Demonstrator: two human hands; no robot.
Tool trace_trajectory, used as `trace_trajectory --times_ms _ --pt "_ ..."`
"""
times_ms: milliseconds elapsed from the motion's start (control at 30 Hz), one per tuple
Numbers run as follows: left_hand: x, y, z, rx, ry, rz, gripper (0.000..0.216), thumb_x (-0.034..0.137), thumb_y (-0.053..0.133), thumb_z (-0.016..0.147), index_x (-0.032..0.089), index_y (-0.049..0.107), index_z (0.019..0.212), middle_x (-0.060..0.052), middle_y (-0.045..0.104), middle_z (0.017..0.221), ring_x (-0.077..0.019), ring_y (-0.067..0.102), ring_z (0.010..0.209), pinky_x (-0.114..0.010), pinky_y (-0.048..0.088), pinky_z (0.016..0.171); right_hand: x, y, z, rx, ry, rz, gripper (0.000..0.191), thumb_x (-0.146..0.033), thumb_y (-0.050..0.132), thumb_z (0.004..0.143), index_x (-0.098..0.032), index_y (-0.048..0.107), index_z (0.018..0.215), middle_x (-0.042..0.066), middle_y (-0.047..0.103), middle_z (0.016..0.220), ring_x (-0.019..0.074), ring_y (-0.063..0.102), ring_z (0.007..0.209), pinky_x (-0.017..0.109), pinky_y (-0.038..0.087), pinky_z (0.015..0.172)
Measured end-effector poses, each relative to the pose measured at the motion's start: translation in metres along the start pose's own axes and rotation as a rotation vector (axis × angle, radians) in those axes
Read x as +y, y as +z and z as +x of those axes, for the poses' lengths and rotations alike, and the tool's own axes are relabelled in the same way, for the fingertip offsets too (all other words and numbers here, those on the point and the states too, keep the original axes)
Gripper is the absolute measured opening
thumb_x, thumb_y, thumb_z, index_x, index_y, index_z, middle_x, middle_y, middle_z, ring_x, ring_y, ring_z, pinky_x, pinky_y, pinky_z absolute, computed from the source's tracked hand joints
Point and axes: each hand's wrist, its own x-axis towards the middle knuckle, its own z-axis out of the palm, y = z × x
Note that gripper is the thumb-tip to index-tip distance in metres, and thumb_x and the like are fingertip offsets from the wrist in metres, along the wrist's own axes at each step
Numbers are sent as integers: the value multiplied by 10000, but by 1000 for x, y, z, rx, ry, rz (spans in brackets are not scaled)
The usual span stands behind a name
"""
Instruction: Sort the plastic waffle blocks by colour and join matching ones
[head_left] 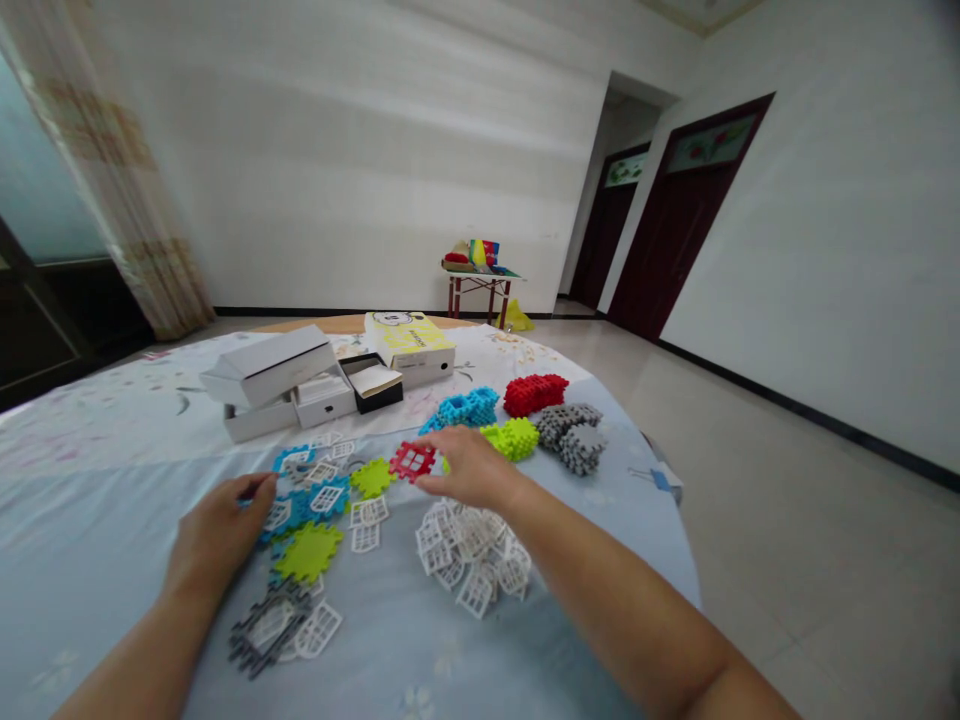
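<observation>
My right hand (469, 467) rests on the table with its fingers pinched on a red square building tile (412, 460). My left hand (217, 532) lies curled on a group of blue tiles (304, 500) with white window inserts. A flat lime-green tile (309, 551) and a grey tile (264, 625) lie just in front of the left hand. Under my right forearm sits a heap of white window pieces (469, 555). Stacks of blue (466, 408), red (534, 392), lime (512, 437) and grey (571, 434) tiles stand beyond the right hand.
The light-blue tablecloth (97, 540) covers a round table whose edge curves at the right. White boxes (274, 385), a small black box (373, 384) and a yellow box (409, 345) stand at the far side. A small table (480, 283) with toys stands by the back wall.
</observation>
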Motion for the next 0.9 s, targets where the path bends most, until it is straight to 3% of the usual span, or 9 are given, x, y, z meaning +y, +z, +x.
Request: trace_trajectory --times_ms 133,233,300,433,700,900 --pt "-2 3 2 -16 -11 14 459 486 356 774 195 636 990 -73 669 991 -238 608 877 -323 467 740 63 -42 7 141 184 -16 421 -414 585 731 -212 569 1101 51 632 1026 171 565 900 281 408 794" --pt "-3 4 4 -32 -9 18 475 495 338 773 192 630 993 -81 664 999 -246 603 907 -333 462 769 117 -65 11 213 431 -129 360 -392 590 719 -216 599 1032 39 643 1006 174 568 896 263 410 766" --pt "-3 5 4 -41 -5 24 486 495 323 773 187 625 997 -84 659 1011 -248 599 924 -332 459 781 150 -75 14 218 589 -225 338 -401 588 704 -218 612 987 38 652 970 179 575 868 257 410 723" --pt "-1 4 4 -67 -4 20 512 510 300 768 187 616 1010 -78 648 1032 -239 595 937 -321 455 803 195 -84 21 146 762 -338 340 -446 570 698 -203 621 929 59 660 916 178 591 785 241 404 617" --pt "-5 6 4 -44 -18 -12 476 522 327 751 217 628 958 -46 664 1002 -236 608 886 -330 470 783 234 -72 39 15 867 -416 398 -488 572 704 -186 625 958 97 658 940 205 601 829 289 424 688" --pt "-3 8 6 13 -1 -10 439 502 363 740 221 644 927 -35 672 968 -235 610 848 -334 473 764 217 -71 40 95 776 -422 396 -410 522 763 -186 592 1082 104 636 1049 223 571 957 326 402 808"
